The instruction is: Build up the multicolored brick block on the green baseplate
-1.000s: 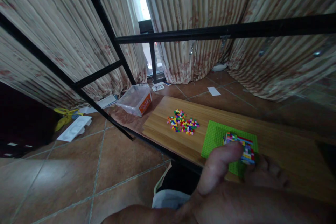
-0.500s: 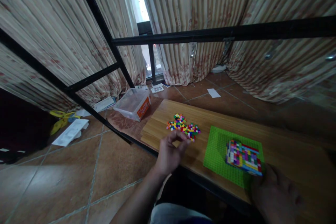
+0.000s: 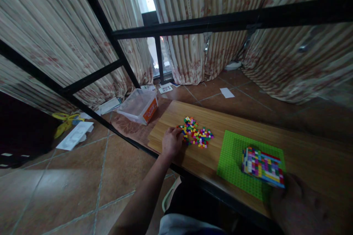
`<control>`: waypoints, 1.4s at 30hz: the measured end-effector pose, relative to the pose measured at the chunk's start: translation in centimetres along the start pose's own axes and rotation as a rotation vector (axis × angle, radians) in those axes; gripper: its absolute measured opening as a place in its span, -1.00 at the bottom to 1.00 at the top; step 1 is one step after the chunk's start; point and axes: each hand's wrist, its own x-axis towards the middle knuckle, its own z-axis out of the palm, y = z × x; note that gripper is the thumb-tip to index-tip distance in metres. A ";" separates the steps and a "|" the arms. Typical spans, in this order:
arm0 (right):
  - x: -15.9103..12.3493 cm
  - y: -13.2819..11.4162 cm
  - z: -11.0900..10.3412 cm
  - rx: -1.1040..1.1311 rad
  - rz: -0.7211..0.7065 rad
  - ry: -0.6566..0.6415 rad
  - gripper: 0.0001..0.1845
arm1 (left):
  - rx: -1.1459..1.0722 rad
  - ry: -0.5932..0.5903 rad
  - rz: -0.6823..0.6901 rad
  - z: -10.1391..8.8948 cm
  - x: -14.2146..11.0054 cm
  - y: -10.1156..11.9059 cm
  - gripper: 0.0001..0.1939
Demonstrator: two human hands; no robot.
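Observation:
A loose pile of small multicoloured building bricks [image 3: 197, 134] lies on the wooden board. At the pile's left edge is my left hand [image 3: 173, 141], its fingers curled together and pointing down; their tips are partly hidden, so anything in them does not show. Farther right, a green studded baseplate [image 3: 230, 154] carries a block-shaped build of many coloured bricks [image 3: 263, 167]. My right hand [image 3: 299, 202], dark and blurred, is by the near right corner of the baseplate, close to the build's right end. Whether it grips either one cannot be made out.
A clear plastic box [image 3: 138, 106] with an orange label stands beyond the board's left end. The wooden board [image 3: 162, 121] rests on a black-framed table. Black metal bars [image 3: 193, 27] cross in front of the striped curtains. Papers [image 3: 227, 93] lie on the tiled floor.
My left hand has moved left from the pile's near side to its left edge and lowered its fingers there. My right hand stays by the baseplate corner; the view has shifted slightly.

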 end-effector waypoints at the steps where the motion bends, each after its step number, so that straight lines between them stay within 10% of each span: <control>1: -0.1 -0.1 0.0 -0.012 0.013 0.009 -0.33 | 0.025 -0.004 0.014 0.2 0.0 0.1 -0.73; 25: 0.1 -0.7 -0.4 0.008 0.040 0.040 -0.37 | 0.094 0.032 -0.150 1.9 0.0 2.9 -0.82; 35: 0.2 -0.7 -0.1 0.011 0.033 0.087 -0.38 | 0.075 0.092 0.040 1.9 -0.8 2.3 -0.92; 42: 0.4 0.0 0.1 0.169 0.007 0.155 -0.42 | -0.455 0.074 -0.035 0.6 -2.0 3.2 -0.89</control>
